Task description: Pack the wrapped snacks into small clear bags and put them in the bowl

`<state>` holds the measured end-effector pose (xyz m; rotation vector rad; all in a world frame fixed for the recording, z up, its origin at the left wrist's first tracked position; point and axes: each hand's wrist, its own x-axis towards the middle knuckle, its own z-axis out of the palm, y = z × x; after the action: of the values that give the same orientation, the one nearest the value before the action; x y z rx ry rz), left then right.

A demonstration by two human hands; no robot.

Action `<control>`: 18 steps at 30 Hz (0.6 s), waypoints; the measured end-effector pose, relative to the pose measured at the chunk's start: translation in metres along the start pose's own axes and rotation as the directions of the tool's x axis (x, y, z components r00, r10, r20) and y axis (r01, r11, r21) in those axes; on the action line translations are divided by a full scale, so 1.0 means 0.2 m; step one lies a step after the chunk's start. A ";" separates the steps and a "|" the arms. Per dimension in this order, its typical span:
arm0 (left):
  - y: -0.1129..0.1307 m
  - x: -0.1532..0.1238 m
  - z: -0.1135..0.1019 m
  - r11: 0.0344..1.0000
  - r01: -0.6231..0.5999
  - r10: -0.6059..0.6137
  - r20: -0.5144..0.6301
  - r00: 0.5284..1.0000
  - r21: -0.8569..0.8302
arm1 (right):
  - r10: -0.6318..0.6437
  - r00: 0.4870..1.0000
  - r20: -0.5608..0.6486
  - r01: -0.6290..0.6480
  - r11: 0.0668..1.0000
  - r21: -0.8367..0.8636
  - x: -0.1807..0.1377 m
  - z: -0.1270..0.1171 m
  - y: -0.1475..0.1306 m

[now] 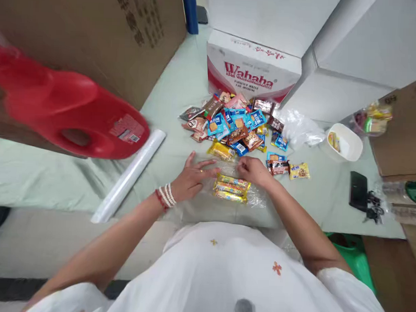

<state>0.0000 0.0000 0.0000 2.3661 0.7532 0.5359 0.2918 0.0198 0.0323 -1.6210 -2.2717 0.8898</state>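
My left hand [190,178], with beads on the wrist, lies with fingers spread at the left edge of a clear plastic bag [257,197]. Inside or on the bag, several yellow snack sticks [231,188] lie in a stack; I cannot tell which. My right hand [253,171] is closed at the bag's upper right, its fingertips pinching what looks like the clear film. Just above my hands a yellow wrapped snack [222,151] sits at the front of a heap of mixed snack packets [234,123].
A red jug [76,106] looms at left beside a clear film roll [128,176]. Behind the heap stands a Wahaba-lettered carton [252,69]. To the right are crumpled plastic bags [302,127], a white tub [352,142], a loose yellow packet [299,171] and a black phone-like object [358,191].
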 end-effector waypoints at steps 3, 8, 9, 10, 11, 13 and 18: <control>-0.10 -0.05 -0.09 0.993 0.070 -0.059 0.105 0.993 -0.100 | 0.024 1.000 -0.019 -0.024 1.000 0.013 -0.01 0.00 0.00; -0.10 -0.14 -0.14 0.990 0.117 -0.096 0.222 0.970 -0.082 | 0.040 0.999 -0.020 -0.039 0.998 0.047 -0.03 0.01 0.02; -0.08 -0.16 -0.13 0.992 0.115 -0.102 0.229 0.968 -0.042 | 0.048 0.999 -0.019 -0.047 0.998 0.048 -0.03 0.01 0.02; -0.05 -0.17 -0.12 0.994 0.113 -0.110 0.226 0.968 0.000 | 0.057 0.998 -0.020 -0.055 0.997 0.048 -0.03 0.01 0.02; -0.03 -0.17 -0.10 0.993 0.115 -0.121 0.207 0.971 0.042 | 0.062 0.998 -0.023 -0.061 0.997 0.048 -0.03 0.01 0.02; 0.01 -0.16 -0.04 0.983 0.147 -0.159 0.111 0.981 0.106 | 0.054 0.998 -0.030 -0.052 0.997 0.051 -0.02 0.01 0.02; 0.06 -0.07 0.09 0.893 0.431 -0.393 -0.244 0.887 0.129 | -0.039 0.998 -0.044 0.044 0.992 0.118 -0.03 0.00 0.01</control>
<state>0.0036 -0.0234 -0.0078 2.2286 1.4191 0.5553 0.2966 0.0145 0.0324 -1.5221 -2.1722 0.9536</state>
